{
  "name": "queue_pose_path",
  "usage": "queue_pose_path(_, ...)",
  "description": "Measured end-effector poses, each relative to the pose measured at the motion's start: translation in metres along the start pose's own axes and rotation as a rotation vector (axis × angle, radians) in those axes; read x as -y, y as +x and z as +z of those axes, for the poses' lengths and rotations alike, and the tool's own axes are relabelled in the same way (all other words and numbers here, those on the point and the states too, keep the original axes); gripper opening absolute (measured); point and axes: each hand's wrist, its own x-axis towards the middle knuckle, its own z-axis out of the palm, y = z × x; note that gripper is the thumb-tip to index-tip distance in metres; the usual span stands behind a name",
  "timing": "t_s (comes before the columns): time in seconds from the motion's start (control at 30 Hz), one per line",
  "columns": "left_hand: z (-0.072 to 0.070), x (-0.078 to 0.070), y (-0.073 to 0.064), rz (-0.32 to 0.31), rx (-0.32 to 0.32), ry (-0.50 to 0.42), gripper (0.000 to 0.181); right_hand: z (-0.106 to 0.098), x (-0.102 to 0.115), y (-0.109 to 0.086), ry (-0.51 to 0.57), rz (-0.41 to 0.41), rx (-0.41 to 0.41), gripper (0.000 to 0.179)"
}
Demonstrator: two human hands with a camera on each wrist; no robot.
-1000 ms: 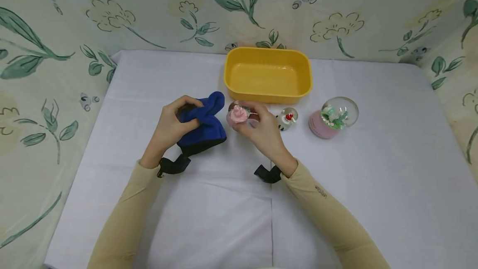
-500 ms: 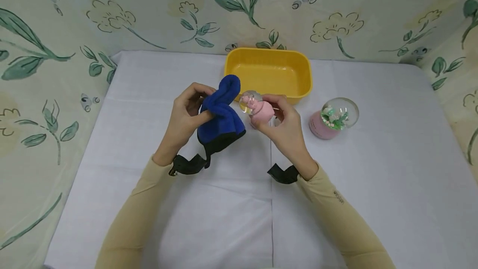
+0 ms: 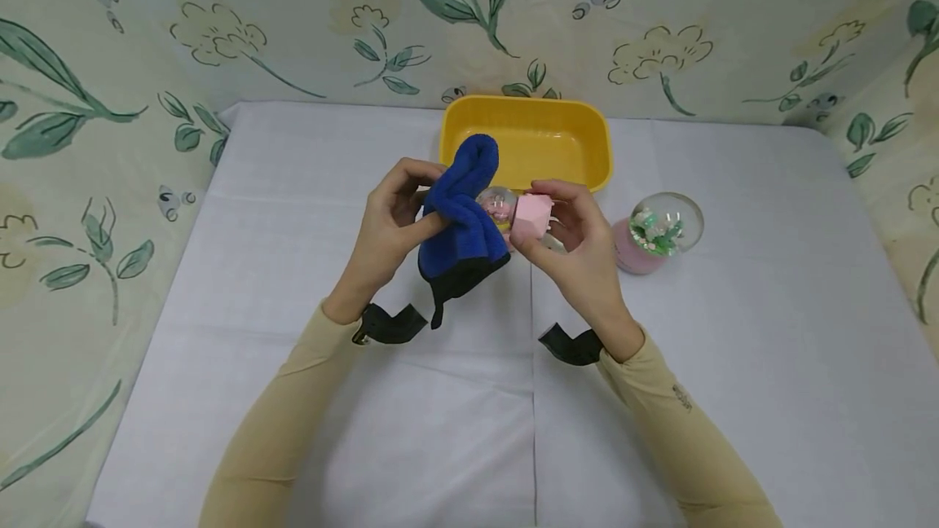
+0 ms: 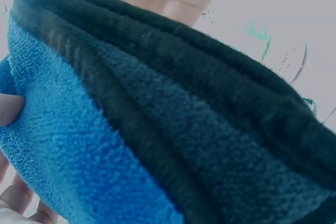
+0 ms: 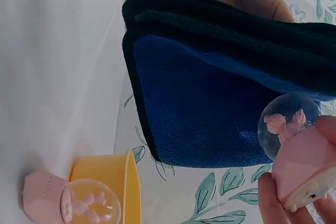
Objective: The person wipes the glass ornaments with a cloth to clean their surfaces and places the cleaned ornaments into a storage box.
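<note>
My left hand (image 3: 385, 231) grips a folded blue cloth (image 3: 462, 226) with black edging, its thumb on the near side. In my right hand (image 3: 590, 263) is a small snow globe (image 3: 532, 217) with a faceted pink base, held on its side by the base. Its clear dome points left and meets the cloth or lies very close to it. The right wrist view shows a pink figure inside the dome (image 5: 289, 124) and a pale underside. In the left wrist view, the cloth (image 4: 89, 145) hides most of the left fingers and the globe.
A yellow tub (image 3: 601, 173) stands behind the hands. To the right, a larger snow globe (image 3: 663, 226) with green and white decoration rests on the white tabletop (image 3: 770, 308). Another pink-based globe (image 5: 44, 198) stands near the tub in the right wrist view.
Both hands have moved right, bringing the cloth in front of the tub. The right hand has lifted and turned the small globe, so its dome now faces the cloth.
</note>
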Motion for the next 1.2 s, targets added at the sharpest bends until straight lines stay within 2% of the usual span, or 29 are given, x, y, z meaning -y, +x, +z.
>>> queue_pose_path(0.13, 0.003, 0.001, 0.001, 0.011, 0.019, -0.019, 0.034, -0.002, 0.0, -0.001, 0.027, -0.025, 0.0, 0.054)
queue_pose_path(0.27, 0.005, 0.003, 0.001, 0.014, 0.064, -0.005, 0.041, -0.005, 0.001, -0.001, 0.053, -0.058, 0.002, 0.053)
queue_pose_path(0.47, 0.012, 0.005, -0.002, -0.028, 0.136, 0.105, 0.067, -0.01, 0.001, -0.001, 0.051, -0.135, 0.03, 0.061)
queue_pose_path(0.57, 0.016, 0.006, -0.003, -0.029, 0.174, 0.158, 0.069, -0.009, 0.001, 0.0, 0.022, -0.2, 0.021, 0.062)
queue_pose_path(0.7, 0.021, 0.006, -0.002, 0.032, 0.232, 0.203, 0.066, -0.007, 0.0, 0.001, -0.082, -0.304, -0.028, 0.06)
queue_pose_path(0.83, 0.024, 0.006, 0.0, 0.114, 0.243, 0.274, 0.058, -0.007, -0.001, 0.001, -0.163, -0.353, -0.047, 0.06)
queue_pose_path(1.0, 0.026, 0.007, 0.001, 0.163, 0.246, 0.334, 0.048, -0.012, -0.002, 0.0, -0.138, -0.294, -0.005, 0.064)
queue_pose_path(1.2, 0.026, 0.011, 0.001, 0.232, 0.274, 0.309, 0.042, -0.015, 0.001, -0.001, -0.038, -0.113, 0.035, 0.066)
